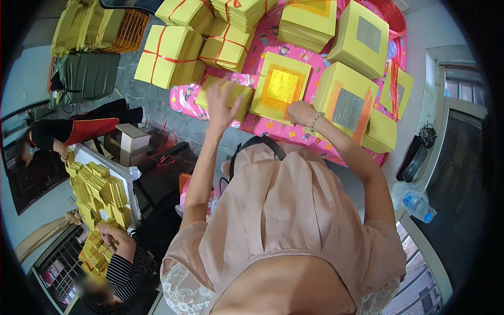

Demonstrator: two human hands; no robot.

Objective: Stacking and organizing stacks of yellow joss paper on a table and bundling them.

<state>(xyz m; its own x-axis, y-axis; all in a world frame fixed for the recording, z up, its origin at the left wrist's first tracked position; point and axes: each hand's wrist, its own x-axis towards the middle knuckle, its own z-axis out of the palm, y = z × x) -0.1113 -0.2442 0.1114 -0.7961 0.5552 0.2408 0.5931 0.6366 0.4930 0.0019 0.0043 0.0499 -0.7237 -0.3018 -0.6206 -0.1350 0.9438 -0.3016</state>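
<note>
My left hand is raised with fingers spread, slightly blurred, over a low stack of yellow paper. Beside it lies a stack of yellow paper whose top sheet bears a gold foil square with an orange border. At that stack's lower right corner is my right hand, its fingers curled together, fingertips touching the paper's edge. Whether a sheet is pinched in them is hidden. Just right of this hand stands a taller yellow stack with a silver square and an orange strip on top.
Yellow bundles tied with red string stand at the far left of the pink patterned table. More silver-square stacks line its right side. At left, two people work by a white table heaped with folded yellow paper.
</note>
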